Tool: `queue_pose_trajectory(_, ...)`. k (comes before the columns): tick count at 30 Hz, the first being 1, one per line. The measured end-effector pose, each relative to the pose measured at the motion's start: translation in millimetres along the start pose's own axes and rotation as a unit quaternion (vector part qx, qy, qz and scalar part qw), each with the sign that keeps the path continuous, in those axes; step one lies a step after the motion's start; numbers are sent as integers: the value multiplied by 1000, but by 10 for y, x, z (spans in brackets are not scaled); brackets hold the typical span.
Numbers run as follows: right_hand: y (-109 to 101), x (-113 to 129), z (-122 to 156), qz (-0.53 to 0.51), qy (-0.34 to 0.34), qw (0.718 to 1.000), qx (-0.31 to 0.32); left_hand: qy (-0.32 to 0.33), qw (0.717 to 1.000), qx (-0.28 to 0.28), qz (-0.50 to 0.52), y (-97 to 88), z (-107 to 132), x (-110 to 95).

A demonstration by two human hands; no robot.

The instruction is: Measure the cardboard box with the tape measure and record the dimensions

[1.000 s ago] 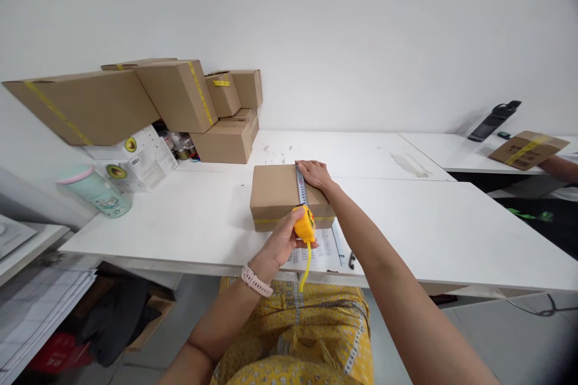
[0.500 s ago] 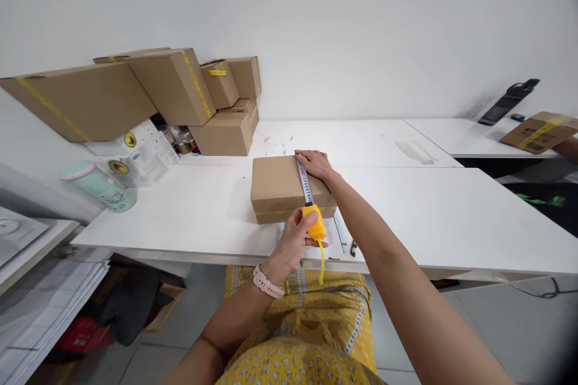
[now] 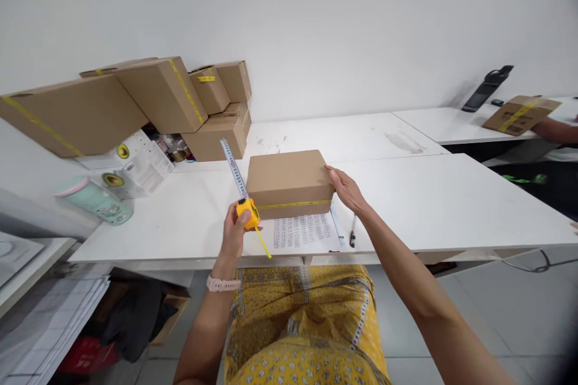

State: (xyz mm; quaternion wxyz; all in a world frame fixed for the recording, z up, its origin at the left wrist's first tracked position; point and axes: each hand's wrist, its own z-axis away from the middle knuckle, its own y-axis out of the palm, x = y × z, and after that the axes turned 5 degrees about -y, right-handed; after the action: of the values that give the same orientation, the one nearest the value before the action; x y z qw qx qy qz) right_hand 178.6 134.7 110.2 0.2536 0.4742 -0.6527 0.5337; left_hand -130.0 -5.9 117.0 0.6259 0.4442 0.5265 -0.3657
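Note:
A closed cardboard box (image 3: 286,183) with a yellow tape line lies on the white table (image 3: 406,204) in front of me. My right hand (image 3: 344,187) rests against its right end, fingers curled on the edge. My left hand (image 3: 235,230) is closed round a yellow tape measure (image 3: 248,213), held just left of the box. Its blade (image 3: 231,162) sticks out up and away, free in the air. A yellow strap hangs from the case. A printed sheet (image 3: 303,231) lies under the box's near edge, and a pen (image 3: 351,237) lies beside the sheet.
Several cardboard boxes (image 3: 149,102) are stacked at the back left over white product cartons (image 3: 130,162). A mint tumbler (image 3: 94,200) lies on its side at the left. At the far right another person's arm (image 3: 553,130) holds a small box (image 3: 519,114) near a black device (image 3: 485,89).
The tape measure has come off the box top and swung to the box's left. My right hand moved from the far top edge to the box's right end.

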Motion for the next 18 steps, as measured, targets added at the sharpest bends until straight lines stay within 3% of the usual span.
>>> queue_pose_trajectory(6,-7,447,-440,93,-31,994,-44,33,999,33,-4,4,-410,-584)
queue_pose_trajectory(9,85,510,-675,155,-35,983,-91,34,999,42,-7,30,-541,-717)
queue_pose_trajectory(11,174,508,-834,194,-86,973,-94,40,998,42,-2,66,-519,-705)
queue_pose_trajectory(13,251,502,-999,231,-131,962,-59,42,998,57,4,126,-403,-626)
queue_pose_trajectory(18,345,525,-1299,279,-133,951,-18,-27,986,164,1,367,-18,-256)
